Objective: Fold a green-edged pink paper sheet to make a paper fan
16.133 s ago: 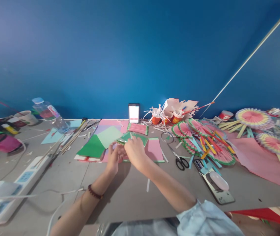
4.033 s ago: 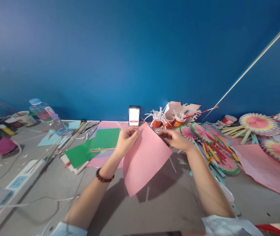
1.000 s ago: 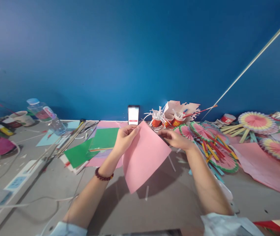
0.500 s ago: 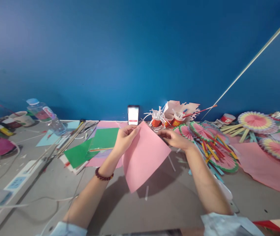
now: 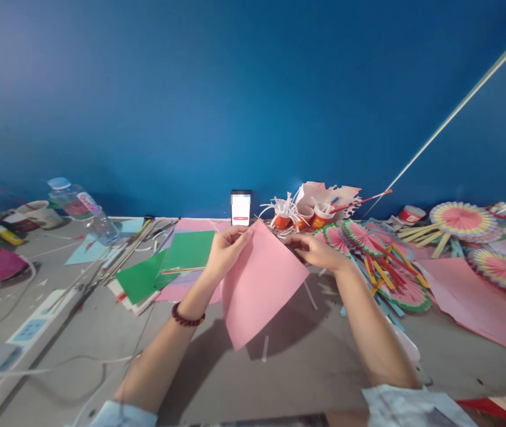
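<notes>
Pink paper sheet (image 5: 259, 287): it is held up off the tabletop (image 5: 306, 367) at the centre of the frame, top corner high, lower corner hanging down toward the viewer. The left hand (image 5: 226, 252), a bead bracelet (image 5: 186, 320) on its wrist, has its grip pinched on the upper left edge of the pink paper sheet near the top corner. The right hand (image 5: 319, 252) has its grip clenched on the upper right edge; something thin and dark shows under it at the paper's edge, too small to tell what.

Behind the top corner a phone (image 5: 240, 209) stands upright against the blue wall. Left of the left hand lie green sheets (image 5: 182, 255) on a stack of coloured paper. Right of the right hand lies a heap of pleated paper fans (image 5: 381, 261), and behind them stand orange paper cups (image 5: 300, 218). A water bottle (image 5: 79, 204) stands at the far left, a power strip (image 5: 26, 335) at the lower left.
</notes>
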A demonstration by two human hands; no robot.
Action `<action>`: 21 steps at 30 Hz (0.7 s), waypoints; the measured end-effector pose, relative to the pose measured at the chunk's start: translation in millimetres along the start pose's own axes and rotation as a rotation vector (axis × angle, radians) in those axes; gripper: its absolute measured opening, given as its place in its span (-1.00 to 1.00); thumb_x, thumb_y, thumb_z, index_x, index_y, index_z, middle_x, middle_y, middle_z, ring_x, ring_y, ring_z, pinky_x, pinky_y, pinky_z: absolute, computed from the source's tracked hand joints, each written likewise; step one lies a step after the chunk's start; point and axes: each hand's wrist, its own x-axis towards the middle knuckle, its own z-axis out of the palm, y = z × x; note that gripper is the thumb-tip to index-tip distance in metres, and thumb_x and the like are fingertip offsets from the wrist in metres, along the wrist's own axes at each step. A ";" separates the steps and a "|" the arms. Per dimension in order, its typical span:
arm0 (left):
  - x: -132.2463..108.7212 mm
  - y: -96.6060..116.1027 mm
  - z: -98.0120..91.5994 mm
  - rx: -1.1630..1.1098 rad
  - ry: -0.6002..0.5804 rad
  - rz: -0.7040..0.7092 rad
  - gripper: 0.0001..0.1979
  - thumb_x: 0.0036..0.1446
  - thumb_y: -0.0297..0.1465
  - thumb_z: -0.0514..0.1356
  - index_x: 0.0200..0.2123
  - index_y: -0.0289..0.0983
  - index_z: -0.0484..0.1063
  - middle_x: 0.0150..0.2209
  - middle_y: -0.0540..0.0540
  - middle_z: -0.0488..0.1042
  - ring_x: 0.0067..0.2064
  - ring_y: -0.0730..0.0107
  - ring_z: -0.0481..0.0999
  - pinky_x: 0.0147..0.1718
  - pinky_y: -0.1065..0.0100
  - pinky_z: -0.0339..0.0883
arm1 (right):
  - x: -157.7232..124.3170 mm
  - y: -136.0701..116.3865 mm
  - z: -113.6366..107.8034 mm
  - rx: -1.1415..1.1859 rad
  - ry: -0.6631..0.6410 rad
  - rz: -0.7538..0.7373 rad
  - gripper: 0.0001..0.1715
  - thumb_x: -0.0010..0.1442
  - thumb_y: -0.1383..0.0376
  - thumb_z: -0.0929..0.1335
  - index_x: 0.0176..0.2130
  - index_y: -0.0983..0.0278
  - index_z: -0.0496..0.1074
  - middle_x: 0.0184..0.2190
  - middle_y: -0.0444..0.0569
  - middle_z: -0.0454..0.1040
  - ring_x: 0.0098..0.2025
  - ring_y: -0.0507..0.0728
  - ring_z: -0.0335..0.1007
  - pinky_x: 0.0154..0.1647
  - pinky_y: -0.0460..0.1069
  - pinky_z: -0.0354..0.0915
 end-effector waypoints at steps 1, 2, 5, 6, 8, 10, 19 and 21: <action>0.1 -0.3 0.0 -0.001 -0.002 0.000 -0.62 -0.05 -0.07 0.34 -0.40 -0.31 0.58 -0.59 0.01 0.46 -0.56 0.49 0.33 -0.57 0.46 0.15 | -0.1 -0.2 0.0 -0.004 0.004 0.001 -0.71 0.10 0.12 0.39 -0.22 0.24 0.43 -0.28 -0.08 0.50 -0.37 0.03 0.36 -0.51 -0.12 0.24; 0.3 -0.8 -0.1 0.000 -0.003 0.001 -0.62 -0.05 -0.07 0.34 -0.40 -0.31 0.58 -0.59 0.01 0.45 -0.57 0.50 0.32 -0.58 0.46 0.14 | -0.1 -0.3 0.1 -0.006 0.008 0.002 -0.70 0.10 0.11 0.39 -0.22 0.24 0.43 -0.27 -0.07 0.50 -0.36 0.04 0.36 -0.50 -0.12 0.24; 1.5 -3.3 -0.6 0.005 -0.003 0.013 -0.62 -0.04 -0.08 0.34 -0.39 -0.31 0.58 -0.60 0.02 0.43 -0.57 0.53 0.29 -0.58 0.47 0.10 | 0.7 0.5 0.2 -0.007 0.004 -0.002 -0.66 0.10 0.07 0.39 -0.21 0.24 0.43 -0.28 -0.06 0.51 -0.36 0.04 0.35 -0.50 -0.11 0.23; 1.9 -4.1 -0.8 0.006 -0.005 0.019 -0.62 -0.03 -0.08 0.34 -0.38 -0.31 0.58 -0.60 0.03 0.43 -0.57 0.53 0.29 -0.58 0.47 0.09 | 1.1 1.1 0.2 -0.006 -0.003 -0.002 -0.65 0.10 0.05 0.39 -0.21 0.24 0.43 -0.29 -0.06 0.51 -0.37 0.04 0.35 -0.50 -0.11 0.22; 2.3 -5.1 -1.0 0.013 -0.005 0.030 -0.63 -0.02 -0.08 0.33 -0.39 -0.31 0.58 -0.60 0.03 0.42 -0.56 0.54 0.28 -0.57 0.48 0.08 | 1.8 2.3 0.1 -0.002 -0.013 -0.002 -0.63 0.10 0.03 0.39 -0.21 0.25 0.44 -0.30 -0.06 0.51 -0.38 0.04 0.34 -0.50 -0.11 0.21; 2.3 -5.0 -1.0 0.022 -0.003 0.032 -0.63 -0.02 -0.08 0.33 -0.39 -0.31 0.58 -0.59 0.03 0.42 -0.56 0.54 0.28 -0.57 0.48 0.08 | 2.4 3.6 -0.2 0.003 -0.016 -0.002 -0.63 0.11 0.03 0.39 -0.21 0.25 0.44 -0.30 -0.06 0.51 -0.39 0.04 0.34 -0.51 -0.11 0.20; 2.0 -3.0 0.0 0.020 -0.002 0.017 -0.63 -0.04 -0.10 0.34 -0.39 -0.32 0.58 -0.58 0.02 0.44 -0.55 0.53 0.30 -0.55 0.47 0.11 | 2.7 5.6 -0.1 0.035 -0.051 -0.014 -0.60 0.14 -0.03 0.38 -0.21 0.23 0.43 -0.32 -0.09 0.50 -0.40 0.03 0.32 -0.51 -0.12 0.19; 2.0 -3.3 0.1 0.010 -0.004 0.015 -0.63 -0.04 -0.10 0.34 -0.39 -0.32 0.58 -0.57 0.01 0.45 -0.54 0.52 0.31 -0.55 0.48 0.12 | 2.8 5.1 0.3 0.047 -0.062 -0.018 -0.61 0.15 -0.03 0.38 -0.22 0.22 0.43 -0.32 -0.09 0.50 -0.41 0.02 0.31 -0.52 -0.12 0.18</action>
